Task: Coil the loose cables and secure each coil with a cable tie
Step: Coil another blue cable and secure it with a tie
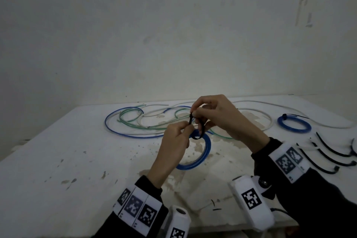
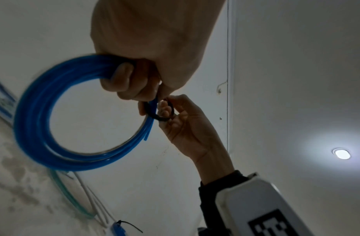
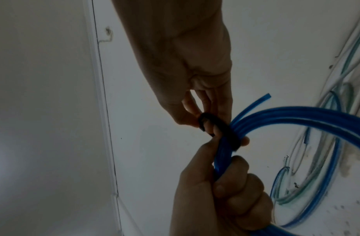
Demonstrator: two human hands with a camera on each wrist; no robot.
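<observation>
Head view shows both hands raised above the middle of the bench, working on a blue coil whose lower turns hang down toward the bench top. The left hand is closed round the bundled turns, its fingers curled tight on them, while its thumb and forefinger also pinch one end of a black cable tie. The right hand pinches the other part of the tie between thumb and fingertips, the remaining fingers loosely bent. From the left wrist view the tie already forms a loose loop round the strands just beside a free cut end of the cable. To do this step well, I judge the left hand should keep the turns squeezed flat together so none slips out, while the right draws the tail straight through the head until the loop bites; catching that stray end inside the loop would make a neater result. A finished coil with its tie lies toward the far right edge, spare ties near the right edge, and loose cables sprawl across the far side, still to be wound.
</observation>
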